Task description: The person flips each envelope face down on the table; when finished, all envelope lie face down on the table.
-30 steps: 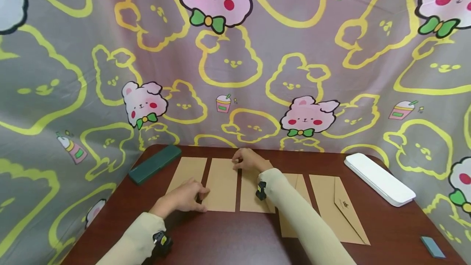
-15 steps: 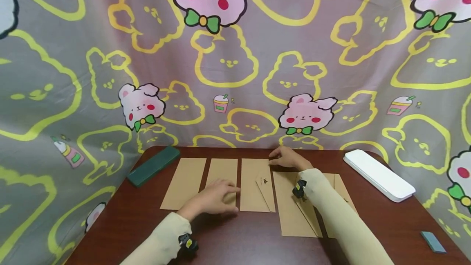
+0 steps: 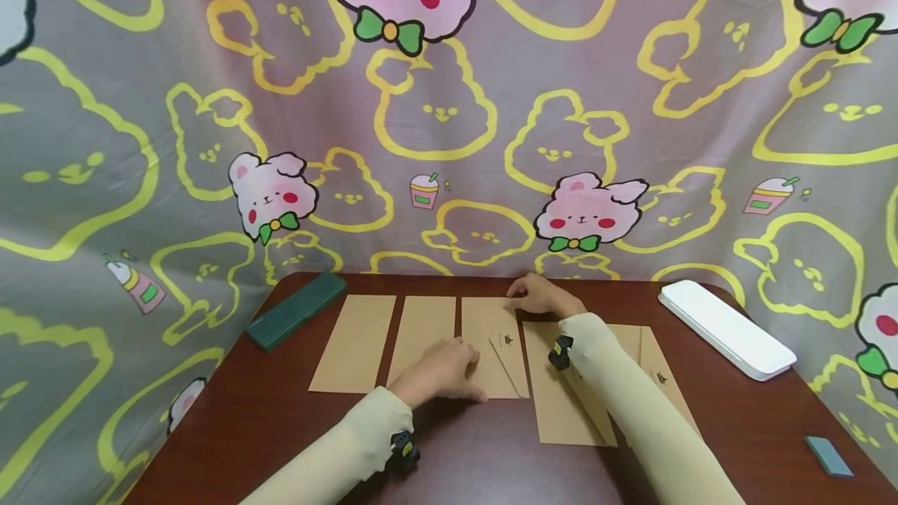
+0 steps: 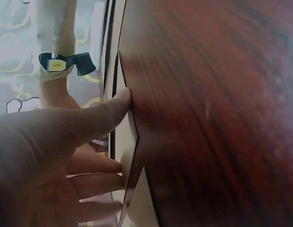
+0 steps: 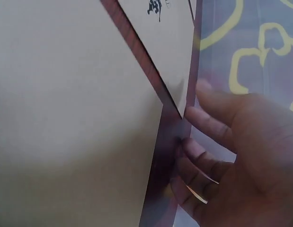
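Observation:
Several brown paper envelopes lie side by side on the dark red table. My left hand touches the third envelope from the left, which has a pointed flap and a small crown print. Its thumb is along the near edge, and the other fingers reach the left side, as the left wrist view also shows. Nearby, my right hand is at that envelope's far right corner, fingers loosely bent. In the right wrist view, the right fingertips are right by the flapped envelope's corner. My right forearm partly covers the fourth envelope.
Two plain envelopes, the first and the second, lie to the left. Under the right sleeve is a fifth. A dark green case stands at far left, a white case at right, and a small blue-grey block near right.
My left hand has moved rightward from the first and second envelopes to the third. The right hand went right to the third envelope's far corner, then slightly back left.

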